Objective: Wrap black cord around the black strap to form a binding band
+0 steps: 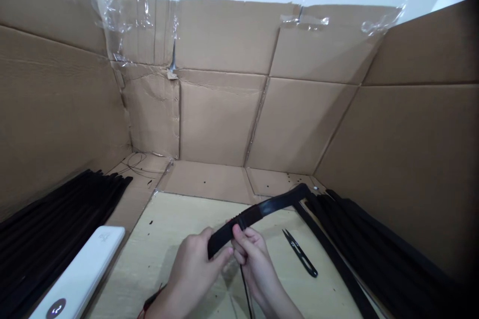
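Note:
A long black strap point(258, 213) is held up over the table, its near end in my hands. My left hand point(196, 259) wraps around that end, thumb below it. My right hand point(252, 254) pinches the strap a little farther along, thumb on top. A shiny band shows beyond the right thumb, and the far part bends down at the right toward the table. From under my right hand hangs a thin dark cord point(245, 284); what it joins is hidden. Black thread snips point(300, 253) lie to the right of my right hand.
Black strips point(56, 229) are piled at left, with more black strips point(377, 239) at right. A white device point(90, 264) with a round display sits beside the left pile. Cardboard walls point(220, 119) surround the pale tabletop point(179, 214). Loose thread point(136, 162) lies in the back left corner.

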`<state>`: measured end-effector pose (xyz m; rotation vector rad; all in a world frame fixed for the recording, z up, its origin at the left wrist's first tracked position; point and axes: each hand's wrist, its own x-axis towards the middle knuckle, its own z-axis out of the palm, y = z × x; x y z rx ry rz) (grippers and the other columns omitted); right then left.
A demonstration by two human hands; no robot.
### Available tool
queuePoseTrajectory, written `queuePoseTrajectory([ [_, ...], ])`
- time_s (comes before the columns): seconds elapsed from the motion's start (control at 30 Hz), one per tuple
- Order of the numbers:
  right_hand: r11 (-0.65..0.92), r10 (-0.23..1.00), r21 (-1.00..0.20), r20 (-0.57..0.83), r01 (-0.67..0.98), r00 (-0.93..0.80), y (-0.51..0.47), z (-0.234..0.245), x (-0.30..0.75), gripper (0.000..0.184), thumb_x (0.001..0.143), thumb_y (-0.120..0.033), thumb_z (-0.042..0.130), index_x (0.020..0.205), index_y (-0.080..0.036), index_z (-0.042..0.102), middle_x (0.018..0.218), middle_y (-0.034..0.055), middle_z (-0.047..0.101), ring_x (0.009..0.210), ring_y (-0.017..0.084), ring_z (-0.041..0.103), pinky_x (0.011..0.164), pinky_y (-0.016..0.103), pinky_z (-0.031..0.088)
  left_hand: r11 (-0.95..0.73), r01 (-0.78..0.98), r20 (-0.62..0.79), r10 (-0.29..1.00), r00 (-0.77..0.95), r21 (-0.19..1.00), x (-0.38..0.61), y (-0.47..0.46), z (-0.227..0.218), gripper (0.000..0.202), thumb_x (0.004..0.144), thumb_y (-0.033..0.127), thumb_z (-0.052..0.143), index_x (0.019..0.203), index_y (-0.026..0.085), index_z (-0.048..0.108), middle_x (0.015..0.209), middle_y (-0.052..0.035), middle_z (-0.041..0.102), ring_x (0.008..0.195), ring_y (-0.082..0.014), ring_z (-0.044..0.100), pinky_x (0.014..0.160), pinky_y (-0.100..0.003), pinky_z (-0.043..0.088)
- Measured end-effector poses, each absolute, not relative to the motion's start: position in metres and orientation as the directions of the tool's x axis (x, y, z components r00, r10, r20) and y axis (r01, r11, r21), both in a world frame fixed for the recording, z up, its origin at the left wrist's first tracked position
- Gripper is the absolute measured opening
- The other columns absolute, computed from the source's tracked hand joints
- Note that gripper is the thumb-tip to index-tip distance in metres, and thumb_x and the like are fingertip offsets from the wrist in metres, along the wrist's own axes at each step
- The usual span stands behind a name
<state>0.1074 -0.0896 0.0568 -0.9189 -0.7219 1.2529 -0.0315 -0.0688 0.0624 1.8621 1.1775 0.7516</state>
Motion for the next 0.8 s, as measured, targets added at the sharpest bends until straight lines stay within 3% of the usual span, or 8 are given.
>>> queuePoseTrajectory([
  [0.13, -0.006, 0.997, -0.875, -0.041, -0.485, 0.062, -0.097, 0.059, 0.107, 0.054, 0.060, -0.054, 0.087, 0.076, -0.011, 0.059, 0.050, -0.0104, 0.016, 0.047, 0.003, 0.009, 0.046, 0.020, 0.007, 0.254, 0.066, -0.228, 0.685, 0.693, 0.965, -0.038, -0.067, 0.063, 0.046, 0.073, 0.062, 0.065, 0.081, 0.020, 0.047, 0.047, 0.0097, 0.030, 0.037, -0.0069, 0.022, 0.037, -0.022, 0.016],
  [0.23, -0.037, 0.994, -0.845, -0.089, -0.533, 0.071, -0.101, 0.061, 0.106, 0.061, 0.053, -0.053, 0.090, 0.090, -0.012, 0.062, 0.050, -0.0108, 0.020, 0.046, 0.003, 0.010, 0.045, 0.019, 0.008, 0.688, 0.004, -0.309, 0.320, 0.896, 0.726, -0.042, -0.069, 0.063, 0.045, 0.073, 0.050, 0.071, 0.072, 0.021, 0.036, 0.047, 0.0117, 0.022, 0.038, -0.0034, 0.007, 0.035, -0.020, 0.007],
  [0.3, -0.040, 0.990, -0.845, -0.107, -0.533, 0.096, -0.100, 0.059, 0.106, 0.058, 0.053, -0.054, 0.089, 0.080, -0.013, 0.059, 0.049, -0.0101, 0.022, 0.046, 0.003, 0.011, 0.045, 0.020, 0.009, 0.768, 0.058, -0.268, 0.151, 0.952, 0.638, -0.042, -0.070, 0.061, 0.043, 0.077, 0.049, 0.066, 0.070, 0.020, 0.036, 0.047, 0.0112, 0.019, 0.039, -0.0034, 0.008, 0.036, -0.018, 0.008],
  [0.33, -0.033, 0.988, -0.852, -0.108, -0.522, 0.114, -0.098, 0.058, 0.106, 0.056, 0.054, -0.054, 0.089, 0.073, -0.013, 0.056, 0.050, -0.0094, 0.023, 0.046, 0.003, 0.012, 0.045, 0.020, 0.009, 0.749, 0.057, -0.295, 0.188, 0.937, 0.660, -0.041, -0.071, 0.060, 0.041, 0.079, 0.050, 0.063, 0.072, 0.020, 0.038, 0.048, 0.0108, 0.020, 0.039, -0.0037, 0.011, 0.037, -0.018, 0.011],
  [0.4, 0.000, 0.983, -0.877, -0.089, -0.481, 0.162, -0.094, 0.055, 0.106, 0.055, 0.057, -0.052, 0.088, 0.066, -0.012, 0.052, 0.051, -0.0079, 0.026, 0.047, 0.003, 0.013, 0.046, 0.020, 0.009, 0.503, 0.021, -0.332, 0.539, 0.774, 0.864, -0.035, -0.072, 0.058, 0.043, 0.085, 0.061, 0.050, 0.084, 0.018, 0.046, 0.053, 0.0070, 0.034, 0.042, -0.0064, 0.029, 0.041, -0.019, 0.024],
  [0.47, 0.035, 0.979, -0.902, -0.054, -0.431, 0.194, -0.090, 0.053, 0.108, 0.053, 0.059, -0.050, 0.088, 0.064, -0.011, 0.052, 0.051, -0.0075, 0.026, 0.048, 0.002, 0.013, 0.046, 0.020, 0.007, 0.030, 0.155, -0.109, 0.841, 0.530, 0.987, -0.030, -0.074, 0.056, 0.040, 0.089, 0.058, 0.047, 0.090, 0.018, 0.048, 0.058, 0.0032, 0.045, 0.049, -0.0095, 0.042, 0.049, -0.021, 0.031],
  [0.53, 0.042, 0.980, -0.907, -0.043, -0.419, 0.192, -0.088, 0.054, 0.109, 0.053, 0.059, -0.049, 0.088, 0.061, -0.011, 0.051, 0.051, -0.0080, 0.022, 0.048, 0.002, 0.011, 0.046, 0.020, 0.006, -0.216, 0.290, 0.071, 0.895, 0.440, 0.933, -0.026, -0.076, 0.055, 0.039, 0.093, 0.056, 0.040, 0.092, 0.018, 0.049, 0.060, 0.0010, 0.049, 0.052, -0.0111, 0.047, 0.050, -0.022, 0.032],
  [0.8, -0.116, 0.942, -0.757, -0.289, -0.643, 0.171, -0.102, 0.064, 0.105, 0.075, 0.031, -0.048, 0.096, 0.090, -0.011, 0.071, 0.055, -0.0085, 0.026, 0.048, 0.001, 0.015, 0.043, 0.017, 0.010, 0.373, -0.102, -0.128, 0.544, 0.829, 0.922, -0.037, -0.069, 0.063, 0.065, 0.083, 0.078, 0.037, 0.109, 0.019, 0.042, 0.042, 0.0089, 0.040, 0.030, -0.0086, 0.025, 0.032, -0.018, 0.019],
])
